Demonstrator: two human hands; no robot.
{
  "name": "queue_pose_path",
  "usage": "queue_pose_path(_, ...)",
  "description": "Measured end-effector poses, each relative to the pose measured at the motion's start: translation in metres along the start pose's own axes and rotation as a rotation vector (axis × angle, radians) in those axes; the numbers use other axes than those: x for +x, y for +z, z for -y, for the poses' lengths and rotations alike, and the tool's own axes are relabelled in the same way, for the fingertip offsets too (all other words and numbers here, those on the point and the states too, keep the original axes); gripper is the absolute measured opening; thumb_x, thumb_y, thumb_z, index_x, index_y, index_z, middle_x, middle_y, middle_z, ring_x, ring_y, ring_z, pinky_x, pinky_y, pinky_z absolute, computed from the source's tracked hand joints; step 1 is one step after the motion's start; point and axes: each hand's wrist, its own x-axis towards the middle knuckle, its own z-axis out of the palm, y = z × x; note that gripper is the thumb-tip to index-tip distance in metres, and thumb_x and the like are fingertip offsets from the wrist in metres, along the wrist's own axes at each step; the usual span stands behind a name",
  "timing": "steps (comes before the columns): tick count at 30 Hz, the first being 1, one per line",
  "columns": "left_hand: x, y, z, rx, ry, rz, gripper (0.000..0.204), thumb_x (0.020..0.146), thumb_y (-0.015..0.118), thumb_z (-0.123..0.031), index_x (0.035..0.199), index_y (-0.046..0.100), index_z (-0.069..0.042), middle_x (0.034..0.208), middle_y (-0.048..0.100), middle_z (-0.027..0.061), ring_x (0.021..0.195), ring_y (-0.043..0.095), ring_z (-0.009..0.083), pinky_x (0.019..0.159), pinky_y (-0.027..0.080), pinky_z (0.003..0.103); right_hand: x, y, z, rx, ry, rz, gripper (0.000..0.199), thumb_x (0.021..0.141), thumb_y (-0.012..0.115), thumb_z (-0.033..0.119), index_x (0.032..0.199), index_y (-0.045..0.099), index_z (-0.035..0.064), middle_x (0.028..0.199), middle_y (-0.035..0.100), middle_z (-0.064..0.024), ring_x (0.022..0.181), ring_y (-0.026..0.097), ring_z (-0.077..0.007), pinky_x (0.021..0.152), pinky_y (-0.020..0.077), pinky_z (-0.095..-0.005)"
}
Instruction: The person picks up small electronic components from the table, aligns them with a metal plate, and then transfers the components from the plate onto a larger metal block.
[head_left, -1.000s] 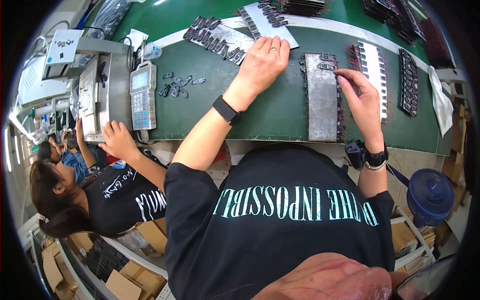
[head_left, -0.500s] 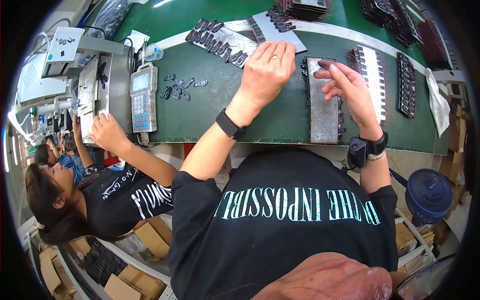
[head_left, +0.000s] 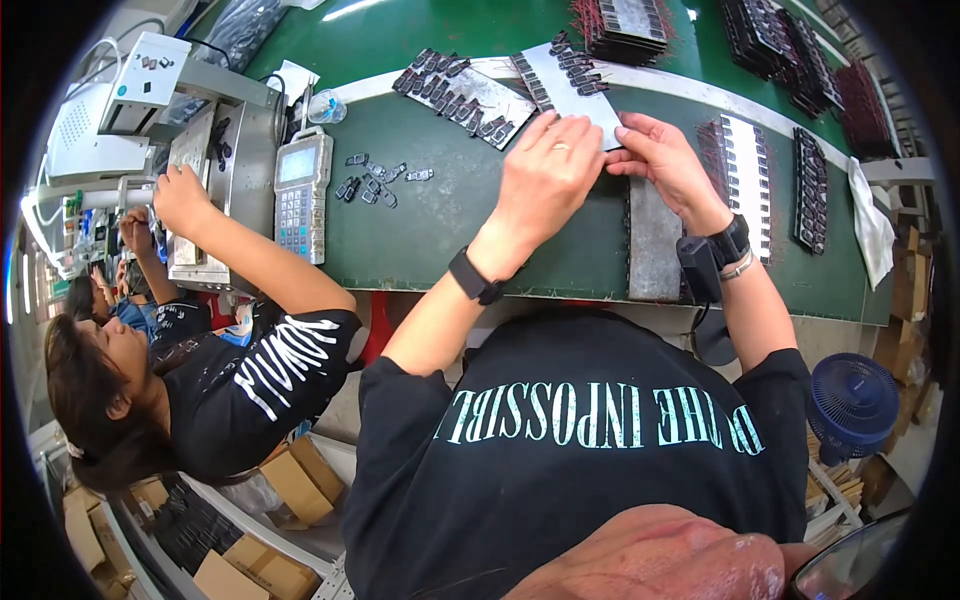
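Observation:
A pale metal plate (head_left: 590,106) lies angled on the green bench, with rows of small black parts with thin leads along its edges. My left hand (head_left: 553,170) bends over its near end, fingers curled together; the fingertips and whatever they hold are hidden. My right hand (head_left: 668,165) pinches the plate's near right corner between thumb and fingers. To the left is a second plate (head_left: 478,98) bearing similar black parts. Under my right wrist lies a worn grey metal plate (head_left: 655,245), partly covered by the hand.
Loose black parts (head_left: 378,180) lie left of my hands, beside a grey keypad device (head_left: 302,190). A co-worker (head_left: 200,370) sits at the left by a machine. Rightward are a white loaded plate (head_left: 745,180), a black strip (head_left: 810,190) and a white cloth (head_left: 875,215). Stacked plates (head_left: 625,35) stand behind.
My right hand has moved left and closed on the plate's corner. My left hand has stayed by the near end. The plate is turned slightly, its near end closer to me.

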Motion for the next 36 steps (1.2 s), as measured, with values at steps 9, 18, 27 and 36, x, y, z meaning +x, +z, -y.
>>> queue_pose_path(9, -0.023, -0.025, -0.006, -0.858, -1.064, -0.413, 0.05, 0.1, 0.065, -0.027, 0.136, 0.055, 0.006, 0.119, 0.069, 0.0201, 0.108, 0.069, 0.0272, 0.091, 0.056, 0.037, -0.039, 0.019, 0.009, 0.05, -0.035, 0.021, 0.051, 0.103, 0.058, 0.014, 0.146, 0.041, -0.0077, 0.109, 0.068, -0.0115, 0.087, 0.07, -0.0141, 0.079, 0.0607, -0.0264)
queue_pose_path(18, -0.05, -0.054, -0.013, -1.598, -1.32, -0.157, 0.035, 0.103, 0.06, -0.02, 0.13, 0.059, 0.002, 0.106, 0.073, 0.0077, 0.087, 0.072, 0.0134, 0.07, 0.058, 0.024, -0.095, 0.042, -0.006, 0.076, 0.109, 0.105, 0.049, 0.104, 0.058, 0.016, 0.145, 0.043, -0.0057, 0.104, 0.069, -0.0095, 0.083, 0.07, -0.0149, 0.074, 0.0609, -0.0258)
queue_pose_path(27, -0.102, -0.068, -0.039, -1.573, -1.45, -0.053, 0.028, 0.103, 0.06, -0.016, 0.125, 0.062, 0.001, 0.101, 0.074, 0.005, 0.083, 0.071, 0.0099, 0.065, 0.057, 0.022, -0.024, 0.007, 0.071, -1.077, -0.569, -0.012, 0.027, 0.1, 0.062, 0.017, 0.121, 0.069, 0.0021, 0.102, 0.073, -0.0102, 0.089, 0.07, -0.0206, 0.081, 0.0544, -0.0298)
queue_pose_path(36, -0.105, -0.066, -0.039, -1.351, -1.411, 0.141, 0.032, 0.102, 0.061, -0.018, 0.123, 0.062, 0.005, 0.097, 0.073, 0.0068, 0.08, 0.07, 0.0097, 0.063, 0.055, 0.023, 0.167, -0.006, 0.042, -1.519, -0.921, 0.165, 0.024, 0.092, 0.066, 0.012, 0.114, 0.071, 0.0023, 0.107, 0.07, -0.0164, 0.1, 0.067, -0.0361, 0.089, 0.054, -0.0399)
